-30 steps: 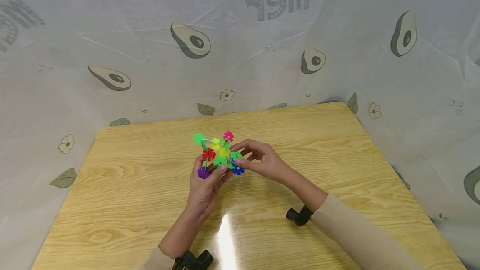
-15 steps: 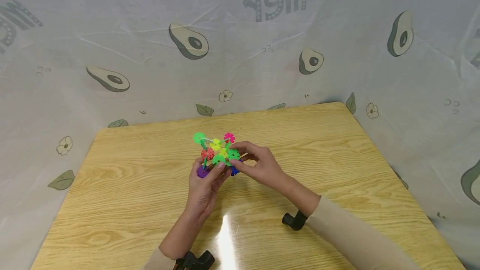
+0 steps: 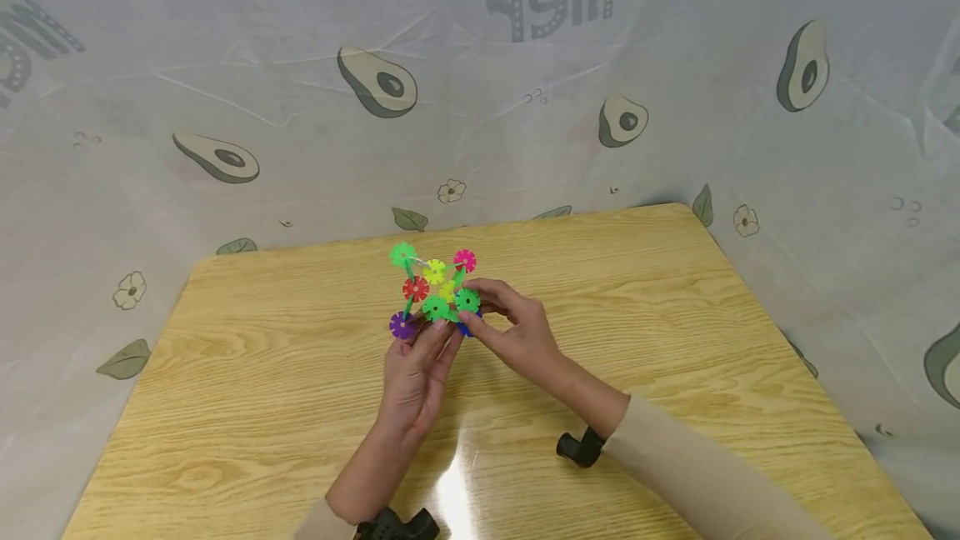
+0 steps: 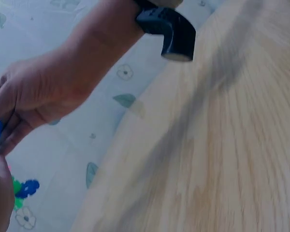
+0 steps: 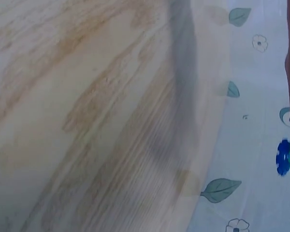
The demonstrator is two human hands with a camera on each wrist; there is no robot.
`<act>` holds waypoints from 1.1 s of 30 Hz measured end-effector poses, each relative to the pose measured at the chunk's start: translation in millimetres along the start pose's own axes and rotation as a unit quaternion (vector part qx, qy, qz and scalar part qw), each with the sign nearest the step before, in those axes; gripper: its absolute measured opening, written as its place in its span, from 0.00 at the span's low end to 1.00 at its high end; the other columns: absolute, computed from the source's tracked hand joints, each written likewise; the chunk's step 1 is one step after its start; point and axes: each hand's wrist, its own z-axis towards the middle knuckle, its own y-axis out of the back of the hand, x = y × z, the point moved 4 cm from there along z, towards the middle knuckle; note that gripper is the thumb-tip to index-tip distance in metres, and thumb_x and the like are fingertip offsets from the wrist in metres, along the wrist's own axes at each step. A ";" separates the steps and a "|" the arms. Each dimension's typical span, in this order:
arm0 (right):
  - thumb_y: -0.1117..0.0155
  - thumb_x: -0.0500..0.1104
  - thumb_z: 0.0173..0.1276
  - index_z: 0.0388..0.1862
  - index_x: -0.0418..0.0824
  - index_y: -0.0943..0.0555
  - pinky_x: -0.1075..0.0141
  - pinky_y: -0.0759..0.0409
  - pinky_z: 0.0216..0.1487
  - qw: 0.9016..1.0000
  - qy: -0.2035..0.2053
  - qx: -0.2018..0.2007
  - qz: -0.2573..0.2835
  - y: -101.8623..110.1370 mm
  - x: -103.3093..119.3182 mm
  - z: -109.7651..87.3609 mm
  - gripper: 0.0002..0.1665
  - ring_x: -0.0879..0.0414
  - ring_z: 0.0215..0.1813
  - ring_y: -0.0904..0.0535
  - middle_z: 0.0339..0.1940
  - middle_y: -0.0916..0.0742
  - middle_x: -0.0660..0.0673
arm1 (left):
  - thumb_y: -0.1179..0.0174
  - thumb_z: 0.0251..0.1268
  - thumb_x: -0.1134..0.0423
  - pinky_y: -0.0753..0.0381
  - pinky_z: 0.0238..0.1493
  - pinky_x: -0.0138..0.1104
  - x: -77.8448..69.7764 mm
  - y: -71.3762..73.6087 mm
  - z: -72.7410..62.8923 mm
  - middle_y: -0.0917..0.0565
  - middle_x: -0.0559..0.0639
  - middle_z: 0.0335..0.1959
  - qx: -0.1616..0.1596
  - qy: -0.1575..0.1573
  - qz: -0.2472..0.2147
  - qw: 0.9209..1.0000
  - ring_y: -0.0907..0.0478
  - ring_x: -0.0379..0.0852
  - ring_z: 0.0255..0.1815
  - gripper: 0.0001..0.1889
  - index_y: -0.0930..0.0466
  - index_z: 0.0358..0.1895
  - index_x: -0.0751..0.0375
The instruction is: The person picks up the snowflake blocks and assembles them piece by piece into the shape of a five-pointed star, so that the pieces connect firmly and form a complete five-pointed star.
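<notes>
A framework of linked notched plastic discs (image 3: 434, 272), in green, yellow, red, pink, purple and blue, is held up over the table between both hands. My left hand (image 3: 412, 373) grips its lower side, thumb near a green disc and fingers behind. At the right end my right hand (image 3: 519, 327) pinches a green disc (image 3: 467, 301), with a blue disc partly hidden below it. In the left wrist view, the right hand (image 4: 34, 94) reaches in from above and a blue disc (image 4: 29, 187) shows beyond the left hand. Another blue disc (image 5: 283, 157) appears at the right wrist view's edge.
The wood-grain table (image 3: 262, 407) spreads under both arms, with a bright reflection near the front. A pale curtain (image 3: 487, 140) printed with avocados and leaves hangs behind and along the sides. Black wrist cameras (image 3: 581, 447) sit on both wrists.
Both hands have raised the disc framework slightly, away from me. Over the last second the right hand has shifted a little left and turned its green disc to face me.
</notes>
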 end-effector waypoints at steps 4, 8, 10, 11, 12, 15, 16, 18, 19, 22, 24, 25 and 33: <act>0.29 0.27 0.67 0.61 0.33 0.20 0.63 0.10 0.55 1.000 0.005 -0.014 -0.027 -2.3 1.7 -2.4 0.24 0.52 0.49 0.10 0.51 0.09 0.36 | 0.45 0.76 0.77 0.14 0.65 0.33 3.9 -5.3 -0.1 0.13 0.46 0.48 -0.015 -0.008 0.003 1.000 0.13 0.39 0.51 0.11 0.18 0.51 0.60; 0.28 0.28 0.67 0.61 0.33 0.20 0.63 0.10 0.54 0.999 0.014 -0.015 -0.050 -3.6 3.8 -3.5 0.24 0.50 0.51 0.10 0.54 0.10 0.37 | 0.45 0.77 0.76 0.12 0.61 0.32 5.5 -8.0 1.1 0.16 0.48 0.49 -0.024 -0.008 0.019 1.000 0.13 0.40 0.50 0.10 0.21 0.54 0.66; 0.28 0.29 0.68 0.62 0.33 0.20 0.62 0.10 0.54 0.998 0.014 -0.011 -0.052 -3.7 3.9 -3.9 0.24 0.49 0.51 0.11 0.54 0.10 0.37 | 0.45 0.77 0.76 0.11 0.59 0.32 5.8 -7.8 1.5 0.17 0.49 0.48 -0.026 -0.006 0.025 0.999 0.12 0.40 0.48 0.10 0.22 0.55 0.68; 0.28 0.29 0.68 0.62 0.33 0.20 0.62 0.10 0.55 0.999 0.012 -0.009 -0.052 -3.7 3.9 -3.9 0.24 0.49 0.51 0.11 0.54 0.10 0.37 | 0.45 0.77 0.76 0.10 0.57 0.32 5.9 -7.5 1.6 0.17 0.49 0.47 -0.026 -0.006 0.027 0.999 0.12 0.41 0.47 0.10 0.22 0.55 0.68; 0.28 0.29 0.68 0.62 0.33 0.20 0.62 0.10 0.55 0.999 0.010 -0.006 -0.051 -3.5 3.9 -3.9 0.24 0.49 0.51 0.11 0.54 0.10 0.37 | 0.44 0.77 0.75 0.10 0.56 0.33 6.0 -7.2 1.7 0.16 0.49 0.46 -0.025 -0.006 0.028 0.999 0.11 0.41 0.46 0.10 0.22 0.55 0.67; 0.29 0.29 0.69 0.63 0.32 0.21 0.61 0.10 0.55 0.999 0.000 0.009 -0.047 -2.6 3.6 -4.0 0.24 0.49 0.51 0.10 0.54 0.10 0.37 | 0.43 0.77 0.75 0.08 0.51 0.33 6.0 -5.1 1.4 0.15 0.48 0.44 -0.021 -0.007 0.035 0.999 0.11 0.41 0.44 0.09 0.21 0.53 0.64; 0.29 0.30 0.69 0.63 0.32 0.21 0.60 0.10 0.56 0.999 -0.004 0.015 -0.046 -2.2 3.4 -3.8 0.24 0.49 0.51 0.10 0.54 0.10 0.37 | 0.43 0.77 0.75 0.08 0.50 0.33 6.0 -4.2 1.4 0.14 0.48 0.43 -0.019 -0.009 0.038 0.999 0.10 0.41 0.44 0.08 0.20 0.52 0.63; 0.29 0.30 0.70 0.63 0.32 0.21 0.60 0.09 0.55 0.998 -0.007 0.030 -0.049 -0.2 3.3 -2.9 0.23 0.49 0.51 0.10 0.53 0.09 0.38 | 0.43 0.77 0.74 0.08 0.49 0.33 5.6 -2.1 1.4 0.13 0.47 0.41 -0.014 -0.012 0.047 0.999 0.10 0.41 0.43 0.08 0.19 0.50 0.61; 0.29 0.31 0.70 0.63 0.33 0.21 0.59 0.09 0.55 0.998 -0.008 0.036 -0.051 1.4 3.5 -2.3 0.23 0.49 0.51 0.10 0.53 0.09 0.38 | 0.43 0.76 0.74 0.08 0.48 0.34 5.3 -1.2 1.4 0.13 0.46 0.41 -0.010 -0.013 0.052 0.999 0.10 0.41 0.43 0.08 0.18 0.49 0.61; 0.29 0.32 0.70 0.63 0.34 0.20 0.59 0.09 0.54 0.997 -0.016 0.053 -0.058 9.1 3.9 1.1 0.23 0.50 0.51 0.11 0.52 0.09 0.39 | 0.43 0.76 0.75 0.07 0.49 0.34 4.1 1.6 1.7 0.12 0.45 0.41 0.000 -0.017 0.072 0.997 0.11 0.40 0.43 0.08 0.17 0.48 0.59; 0.29 0.32 0.70 0.64 0.36 0.19 0.61 0.09 0.51 0.996 -0.024 0.063 -0.066 16.4 4.2 4.0 0.23 0.52 0.49 0.11 0.50 0.09 0.40 | 0.43 0.76 0.75 0.07 0.48 0.35 3.2 3.1 1.9 0.10 0.44 0.41 0.006 -0.017 0.087 0.996 0.11 0.39 0.43 0.09 0.16 0.47 0.57; 0.29 0.33 0.70 0.64 0.36 0.19 0.62 0.09 0.50 0.995 -0.031 0.068 -0.072 20.3 4.3 5.8 0.24 0.53 0.48 0.12 0.50 0.09 0.41 | 0.43 0.76 0.75 0.07 0.49 0.35 2.9 3.9 2.1 0.10 0.44 0.41 0.008 -0.016 0.095 0.995 0.11 0.39 0.43 0.10 0.16 0.47 0.57; 0.31 0.39 0.75 0.65 0.37 0.19 0.62 0.09 0.51 0.976 -0.076 0.168 -0.114 37.6 7.1 20.9 0.22 0.56 0.45 0.12 0.49 0.08 0.44 | 0.44 0.75 0.77 0.08 0.51 0.35 1.1 7.0 2.0 0.08 0.43 0.40 0.032 -0.012 0.131 0.991 0.09 0.40 0.44 0.13 0.14 0.46 0.54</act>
